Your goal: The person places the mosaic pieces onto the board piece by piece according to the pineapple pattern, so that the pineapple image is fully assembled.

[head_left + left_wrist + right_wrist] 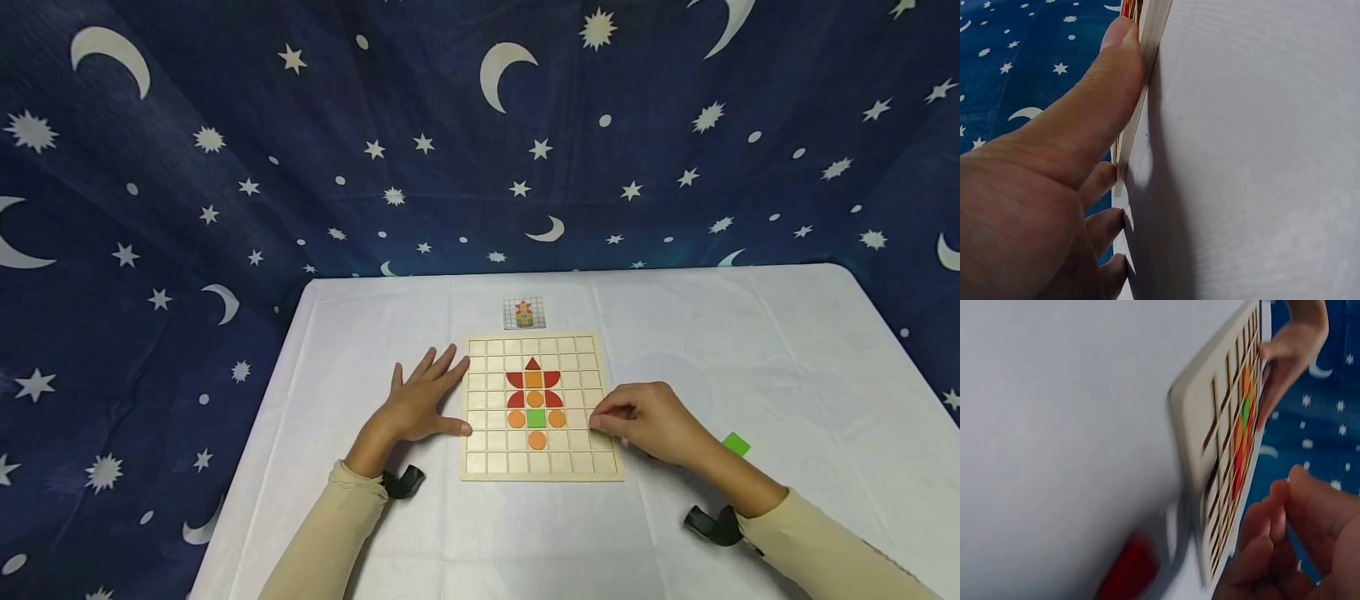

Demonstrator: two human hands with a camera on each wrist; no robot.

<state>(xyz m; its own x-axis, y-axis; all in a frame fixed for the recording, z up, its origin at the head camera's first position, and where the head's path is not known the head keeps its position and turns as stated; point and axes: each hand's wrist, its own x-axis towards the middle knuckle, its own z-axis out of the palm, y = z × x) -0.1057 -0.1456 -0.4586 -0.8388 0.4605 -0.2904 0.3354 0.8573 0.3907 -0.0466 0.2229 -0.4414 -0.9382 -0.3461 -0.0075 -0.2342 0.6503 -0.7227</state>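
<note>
A square wooden grid board (pixel 585 462) lies on the white table. Its middle holds a red triangle (pixel 532 364), several red curved tiles (pixel 552 379), an orange square (pixel 533 380), a green square (pixel 536 418) and several orange round tiles (pixel 537 440). My left hand (pixel 420 408) is spread, its thumb and fingertips touching the board's left edge. Over the right edge, my right hand (pixel 652 421) has curled fingers, thumb tip against fingertips. No tile shows clearly between the right fingertips (pixel 1280 487). Beside that forearm, a green tile (pixel 737 443) is partly covered.
A small pattern card (pixel 524 313) lies just beyond the board. Black bands (pixel 712 526) sit at the wrists. A starry blue cloth (pixel 450 125) hangs behind the table. A blurred red shape (pixel 1130 569) crosses the lower right wrist view; its kind is unclear.
</note>
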